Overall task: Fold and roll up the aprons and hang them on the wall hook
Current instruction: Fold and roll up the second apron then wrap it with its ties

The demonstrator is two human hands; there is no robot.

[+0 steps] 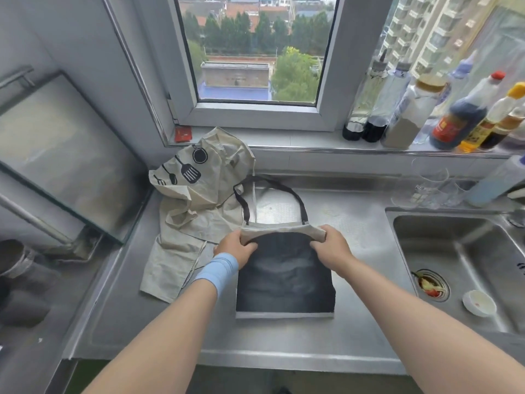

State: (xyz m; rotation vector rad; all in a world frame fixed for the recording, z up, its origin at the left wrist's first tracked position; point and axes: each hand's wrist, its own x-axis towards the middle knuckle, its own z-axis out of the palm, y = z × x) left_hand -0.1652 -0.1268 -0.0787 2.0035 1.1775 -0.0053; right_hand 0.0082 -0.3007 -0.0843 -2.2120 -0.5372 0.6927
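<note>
pinching the folded dark apron by its top corners, left grip and right grip curled tight, cloth flat on the worktop under them, we judge it light, limp, easily creased.

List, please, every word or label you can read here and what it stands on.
"RE": clear glass by the sink, rest blurred.
Bottle labels on the sill: too blurred.
Red packet: unreadable.
Beige apron: utensil pictures, no words.
Dark apron: none.
</note>
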